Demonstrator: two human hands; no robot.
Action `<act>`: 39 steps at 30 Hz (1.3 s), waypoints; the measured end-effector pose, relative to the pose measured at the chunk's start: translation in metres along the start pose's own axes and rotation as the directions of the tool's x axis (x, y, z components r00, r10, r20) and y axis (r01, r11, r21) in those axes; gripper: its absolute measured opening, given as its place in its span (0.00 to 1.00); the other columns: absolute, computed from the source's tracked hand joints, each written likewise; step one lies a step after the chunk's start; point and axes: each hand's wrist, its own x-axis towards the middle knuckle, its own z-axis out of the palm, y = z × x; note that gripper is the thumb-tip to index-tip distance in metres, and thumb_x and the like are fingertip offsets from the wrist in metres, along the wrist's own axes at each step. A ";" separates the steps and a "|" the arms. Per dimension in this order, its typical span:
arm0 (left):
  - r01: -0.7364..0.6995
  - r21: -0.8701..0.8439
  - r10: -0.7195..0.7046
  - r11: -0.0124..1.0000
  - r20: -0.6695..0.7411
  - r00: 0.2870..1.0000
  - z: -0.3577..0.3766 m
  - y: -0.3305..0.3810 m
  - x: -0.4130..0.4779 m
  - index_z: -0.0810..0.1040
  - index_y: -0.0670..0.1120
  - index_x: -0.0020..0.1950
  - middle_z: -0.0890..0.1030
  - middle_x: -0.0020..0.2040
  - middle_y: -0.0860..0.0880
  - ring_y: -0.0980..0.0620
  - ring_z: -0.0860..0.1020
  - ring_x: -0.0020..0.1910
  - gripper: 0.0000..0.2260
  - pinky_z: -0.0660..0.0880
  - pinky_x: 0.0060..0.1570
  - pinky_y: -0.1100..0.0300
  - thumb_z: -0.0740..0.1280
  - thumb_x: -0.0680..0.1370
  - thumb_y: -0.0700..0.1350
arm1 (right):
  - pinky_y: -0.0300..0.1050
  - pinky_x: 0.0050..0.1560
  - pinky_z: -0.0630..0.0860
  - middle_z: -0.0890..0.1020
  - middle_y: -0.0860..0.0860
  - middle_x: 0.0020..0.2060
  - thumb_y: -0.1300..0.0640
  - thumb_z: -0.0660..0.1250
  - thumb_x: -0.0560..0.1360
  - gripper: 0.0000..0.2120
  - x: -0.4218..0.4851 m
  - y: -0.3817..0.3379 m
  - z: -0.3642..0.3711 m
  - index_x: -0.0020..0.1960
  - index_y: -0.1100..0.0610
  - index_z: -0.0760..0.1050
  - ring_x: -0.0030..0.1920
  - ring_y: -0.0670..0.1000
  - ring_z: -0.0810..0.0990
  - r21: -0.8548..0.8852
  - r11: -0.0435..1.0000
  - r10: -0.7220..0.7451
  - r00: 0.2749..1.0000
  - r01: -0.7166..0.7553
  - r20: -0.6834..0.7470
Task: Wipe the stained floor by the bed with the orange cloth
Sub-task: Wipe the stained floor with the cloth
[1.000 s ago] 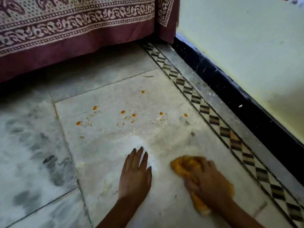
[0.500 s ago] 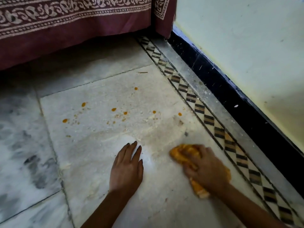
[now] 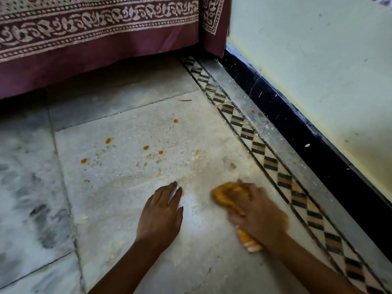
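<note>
Nearest the viewer, two bare forearms reach forward onto a pale marble floor [image 3: 131,209]. The left hand [image 3: 160,215] lies flat and open on the tile, fingers together, holding nothing, apparently bracing the body. Just to its right, the right hand [image 3: 257,213], blurred by motion, is closed over a bunched orange cloth [image 3: 228,195], pressing it to the floor; the cloth's long axis runs from the wrist forward and leftward. Beyond both hands, ahead and to the left of the cloth, small orange stains [image 3: 146,147] dot the same tile amid pale crumbs, so the cloth hand would likely sweep forward-left. A patterned tile border [image 3: 257,146] runs along the right. Farthest back hangs a maroon bedspread [image 3: 95,45].
</note>
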 end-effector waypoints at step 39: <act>-0.621 0.390 0.070 0.680 0.808 0.585 -0.169 -0.027 0.025 0.54 0.50 0.76 0.63 0.73 0.47 0.45 0.64 0.68 0.25 0.62 0.66 0.53 0.53 0.81 0.57 | 0.46 0.52 0.73 0.69 0.51 0.60 0.39 0.58 0.75 0.25 0.038 -0.022 -0.045 0.71 0.38 0.60 0.56 0.53 0.71 0.108 0.993 -0.077 0.958 0.049 0.276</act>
